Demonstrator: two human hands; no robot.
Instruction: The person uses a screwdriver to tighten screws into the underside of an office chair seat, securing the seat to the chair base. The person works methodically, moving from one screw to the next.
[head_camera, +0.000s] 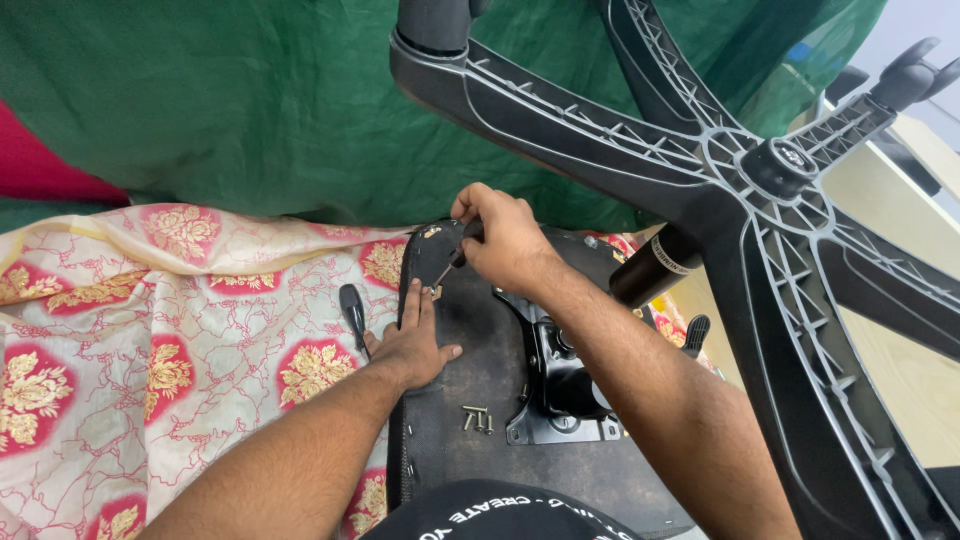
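Observation:
An office chair lies upside down, its dark seat underside (470, 380) facing up. My right hand (505, 240) grips a small screwdriver (447, 268) with its tip at the seat's far left corner. My left hand (412, 345) lies flat on the seat's left edge, fingers pointing at that tip. Several loose screws (477, 418) rest on the seat beside the black metal mechanism plate (560, 385).
The chair's black five-arm base (760, 170) with castors looms over the right side, its gas cylinder (655, 265) running down to the plate. A black-handled tool (353, 312) lies on the red-and-cream floral cloth (170, 330). Green fabric (230, 100) hangs behind.

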